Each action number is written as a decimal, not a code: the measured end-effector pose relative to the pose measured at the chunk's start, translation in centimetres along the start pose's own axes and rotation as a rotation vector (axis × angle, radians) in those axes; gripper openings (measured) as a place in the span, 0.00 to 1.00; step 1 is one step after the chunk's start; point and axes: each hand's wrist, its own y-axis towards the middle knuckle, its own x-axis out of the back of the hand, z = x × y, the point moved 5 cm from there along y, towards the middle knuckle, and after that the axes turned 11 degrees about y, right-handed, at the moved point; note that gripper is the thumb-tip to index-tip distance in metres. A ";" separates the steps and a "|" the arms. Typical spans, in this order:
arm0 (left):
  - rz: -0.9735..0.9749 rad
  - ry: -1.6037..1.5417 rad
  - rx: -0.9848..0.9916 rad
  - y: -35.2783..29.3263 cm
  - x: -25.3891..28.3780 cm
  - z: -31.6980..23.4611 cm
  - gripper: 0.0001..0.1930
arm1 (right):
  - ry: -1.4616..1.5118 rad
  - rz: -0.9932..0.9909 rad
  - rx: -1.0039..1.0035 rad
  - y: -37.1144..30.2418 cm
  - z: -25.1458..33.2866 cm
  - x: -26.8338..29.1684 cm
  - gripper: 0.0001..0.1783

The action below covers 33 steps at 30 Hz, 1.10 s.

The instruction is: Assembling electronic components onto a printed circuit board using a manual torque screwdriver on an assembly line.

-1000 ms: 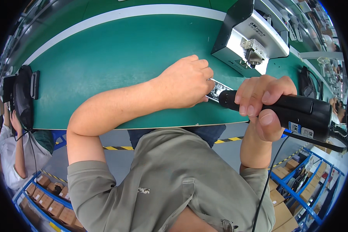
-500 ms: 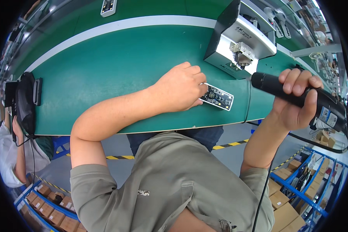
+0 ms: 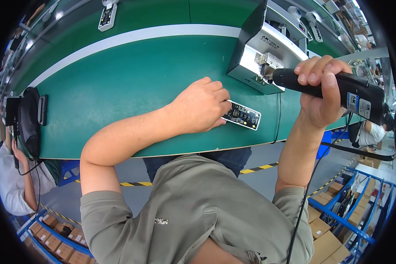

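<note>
My left hand (image 3: 205,104) is closed on the left end of a slim white housing with a dark circuit board (image 3: 243,115) in it, low over the green table. Its covered end is hidden by my fingers. My right hand (image 3: 323,88) grips a black electric screwdriver (image 3: 308,82), held nearly level with its nose to the left. That nose is at the front of a silver and black screw feeder (image 3: 268,53), by the metal block (image 3: 269,61) on its face. Whether the tip touches the block, I cannot tell.
The green tabletop (image 3: 119,97) ends at a white strip (image 3: 136,37); beyond it lies another white housing with a board (image 3: 107,17). A black bag-like object (image 3: 31,119) sits at the left end. Cables hang by my right arm. Co-workers (image 3: 17,176) are at both sides.
My right hand has brought the screwdriver left and up, so its nose is now at the feeder's front. My left hand keeps hold of the housing, seen slightly further left.
</note>
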 end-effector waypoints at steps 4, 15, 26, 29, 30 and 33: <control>0.007 -0.004 0.002 0.0 -0.2 0.0 0.16 | 0.082 -0.021 -0.081 -0.2 0.1 -0.2 0.09; 0.019 -0.009 0.003 0.0 -0.2 0.1 0.16 | 0.183 -0.002 -0.195 -5.1 2.7 0.4 0.15; -0.076 0.013 -0.014 0.2 -0.3 0.0 0.13 | 0.198 -0.054 -0.269 -7.9 2.1 0.8 0.16; -0.067 0.005 -0.012 0.3 -0.4 0.0 0.13 | 0.214 -0.066 -0.276 -8.2 1.9 0.9 0.15; -0.063 0.000 -0.011 0.3 -0.5 0.0 0.13 | 0.221 -0.070 -0.280 -8.3 1.9 0.9 0.15; -0.043 -0.012 -0.005 0.3 -0.4 0.1 0.14 | 0.230 -0.057 -0.285 -8.4 1.6 0.9 0.14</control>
